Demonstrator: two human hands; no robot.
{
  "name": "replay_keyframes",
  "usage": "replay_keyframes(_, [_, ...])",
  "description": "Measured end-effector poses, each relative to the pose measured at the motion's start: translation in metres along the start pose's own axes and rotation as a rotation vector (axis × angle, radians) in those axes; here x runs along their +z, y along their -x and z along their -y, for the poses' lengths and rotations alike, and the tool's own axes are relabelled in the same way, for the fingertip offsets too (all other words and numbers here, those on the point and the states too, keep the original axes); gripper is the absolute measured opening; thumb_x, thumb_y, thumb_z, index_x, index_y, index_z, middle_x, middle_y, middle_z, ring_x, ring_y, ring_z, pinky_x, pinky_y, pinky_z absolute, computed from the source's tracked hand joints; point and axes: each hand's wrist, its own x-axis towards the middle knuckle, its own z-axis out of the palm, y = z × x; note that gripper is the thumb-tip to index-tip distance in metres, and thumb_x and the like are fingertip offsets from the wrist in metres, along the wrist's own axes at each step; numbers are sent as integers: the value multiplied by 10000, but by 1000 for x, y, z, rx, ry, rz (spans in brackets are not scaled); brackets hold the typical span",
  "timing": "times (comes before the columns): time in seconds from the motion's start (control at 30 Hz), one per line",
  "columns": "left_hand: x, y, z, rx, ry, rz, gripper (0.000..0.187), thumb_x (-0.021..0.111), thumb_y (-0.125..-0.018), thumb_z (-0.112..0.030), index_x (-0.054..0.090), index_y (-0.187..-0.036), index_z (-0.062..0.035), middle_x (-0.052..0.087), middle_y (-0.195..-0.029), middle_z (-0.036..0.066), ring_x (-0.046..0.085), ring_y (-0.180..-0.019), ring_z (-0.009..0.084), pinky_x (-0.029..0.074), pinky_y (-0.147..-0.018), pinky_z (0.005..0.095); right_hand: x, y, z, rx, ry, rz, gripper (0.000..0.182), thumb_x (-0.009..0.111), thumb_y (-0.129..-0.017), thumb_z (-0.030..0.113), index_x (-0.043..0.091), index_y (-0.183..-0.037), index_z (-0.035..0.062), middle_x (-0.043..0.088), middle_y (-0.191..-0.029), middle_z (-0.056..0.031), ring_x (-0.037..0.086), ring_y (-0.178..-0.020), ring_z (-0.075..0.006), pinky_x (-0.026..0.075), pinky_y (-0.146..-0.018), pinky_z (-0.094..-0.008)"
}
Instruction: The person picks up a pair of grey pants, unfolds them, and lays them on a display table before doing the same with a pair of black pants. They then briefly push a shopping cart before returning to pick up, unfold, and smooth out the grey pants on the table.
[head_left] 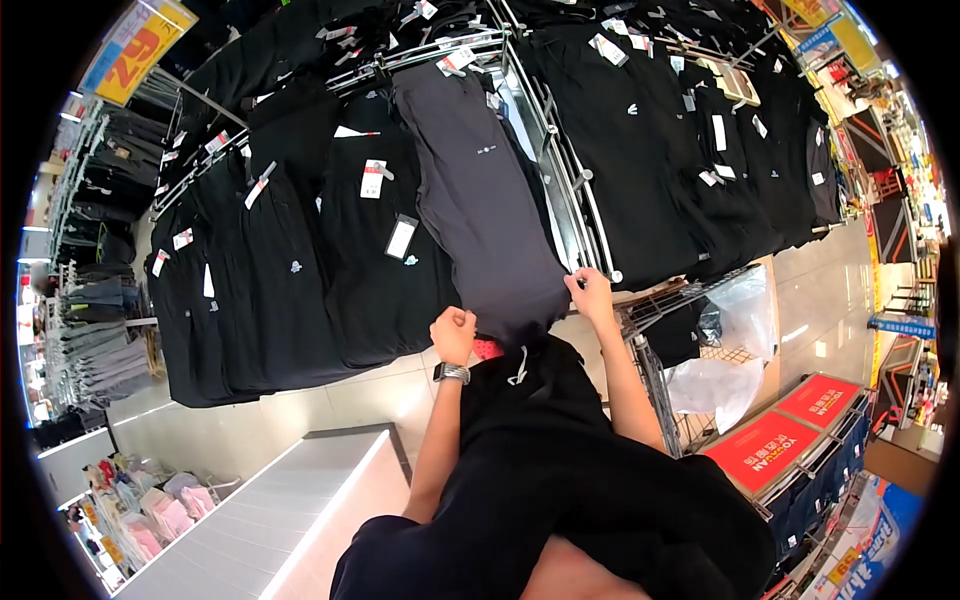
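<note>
A pair of dark grey trousers (485,190) lies lengthwise over the display rack, its tagged end far from me and its lower edge close to my body. My left hand (453,335), with a watch (452,372) on the wrist, is closed at the lower left corner of the trousers. At the lower right corner, my right hand (590,293) pinches the fabric between thumb and fingers. Black trousers (385,230) with white and red tags lie directly to the left. Part of the lower hem is hard to make out against my dark clothing.
Metal rack rails (575,180) run just right of the grey trousers, with more black trousers (640,150) beyond. A wire cart (690,390) holding clear plastic stands by my right arm. A white-grey counter (290,510) is at lower left, and red signs (765,455) at lower right.
</note>
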Motion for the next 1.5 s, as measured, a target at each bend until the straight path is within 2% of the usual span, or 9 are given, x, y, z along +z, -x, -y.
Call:
replay_keyframes(0.3, [10,31,18,-175,264,110,294,713,-861,-231,623,-786,39,707,-730,133,677,-575,150,545,-496,257,19,23,-1,-19,185,21,390,755,-763,312,602,-1042,86,582,-1126,-160,521,-1080,-342,437,-933,-415])
replay_keyframes(0.43, [16,28,15,-300,443,239,417,694,-872,-171,414,-596,-33,669,-648,129,655,-534,155,536,-496,277,23,19,7,-54,108,-57,372,775,-735,227,602,-1013,50,656,-960,-137,622,-916,-313,485,-816,-409])
replay_keyframes(0.77, [15,32,37,-297,484,118,207,700,-875,-176,636,-862,21,677,-721,82,648,-590,119,535,-514,258,36,10,-6,19,-72,-30,280,739,-743,98,573,-965,62,646,-730,-91,636,-693,-263,493,-667,-362])
replay_keyframes(0.9, [10,37,34,-337,371,128,509,722,-857,-257,551,-1186,91,696,-742,106,670,-601,153,560,-543,282,45,30,-3,-40,40,-206,370,768,-739,263,570,-976,59,589,-854,-130,573,-862,-309,465,-793,-392])
replay_keyframes(0.93, [10,36,36,-365,424,177,802,732,-846,-304,321,-1372,140,701,-789,138,676,-606,186,572,-554,300,47,36,-3,-30,64,-274,385,767,-743,283,565,-986,63,588,-879,-140,561,-895,-321,457,-814,-398])
replay_keyframes(1.07, [25,28,44,-446,745,276,996,744,-836,-325,99,-1427,151,676,-821,194,676,-603,232,574,-533,312,60,43,-17,-39,-16,-322,436,764,-755,366,547,-1001,79,590,-950,-174,539,-971,-355,437,-856,-418])
replay_keyframes(1.2, [33,19,45,-441,692,271,811,758,-824,-326,325,-1299,169,649,-736,159,676,-602,229,572,-526,305,57,34,-22,42,-219,-176,451,752,-777,394,534,-986,59,641,-930,-189,626,-892,-350,477,-810,-399])
replay_keyframes(1.37, [23,24,36,-408,717,279,435,760,-825,-324,446,-711,-45,576,-628,78,648,-559,185,558,-506,283,63,23,-34,67,-189,-205,382,754,-778,349,579,-905,35,639,-862,-163,635,-831,-315,481,-769,-379])
replay_keyframes(1.5, [19,26,26,-351,812,305,400,742,-838,-361,488,-754,-64,539,-642,43,605,-541,151,549,-518,289,47,24,-5,79,-320,-365,312,759,-778,281,578,-832,33,614,-789,-134,585,-762,-284,451,-735,-365])
